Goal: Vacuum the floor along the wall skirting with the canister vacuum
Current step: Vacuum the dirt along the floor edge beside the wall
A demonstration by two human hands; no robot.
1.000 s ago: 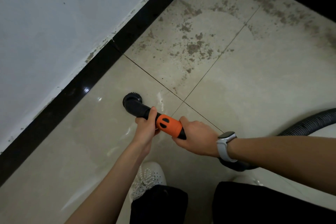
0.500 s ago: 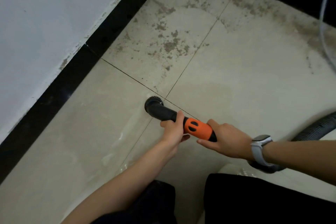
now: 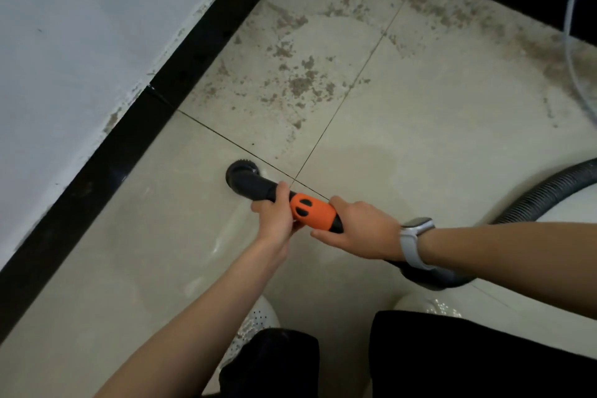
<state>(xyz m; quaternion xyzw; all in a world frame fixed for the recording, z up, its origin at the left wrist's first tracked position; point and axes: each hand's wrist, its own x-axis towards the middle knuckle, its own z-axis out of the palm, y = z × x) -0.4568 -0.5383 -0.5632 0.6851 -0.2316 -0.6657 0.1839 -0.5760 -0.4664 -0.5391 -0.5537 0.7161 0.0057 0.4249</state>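
Orange plastic on the wand is sitting between 2 curled grips, the left hand wrapping the black tube ahead of it and the right hand closing behind, which looks the sound place to hold a stiff, light, probably smooth part. Its brush is resting on the floor near the skirting, short of the dirt, while the springy hose is running out of view and the canister is not showing.

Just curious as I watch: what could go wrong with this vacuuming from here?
The brush head sits on a fairly clean tile, clear of the black skirting, so the edge strip might get missed. The brown dirt patches lie farther ahead and could stay behind. The hose loops behind the right hand near the shoes, so it might snag or trip the person. The left hand grips the tube.
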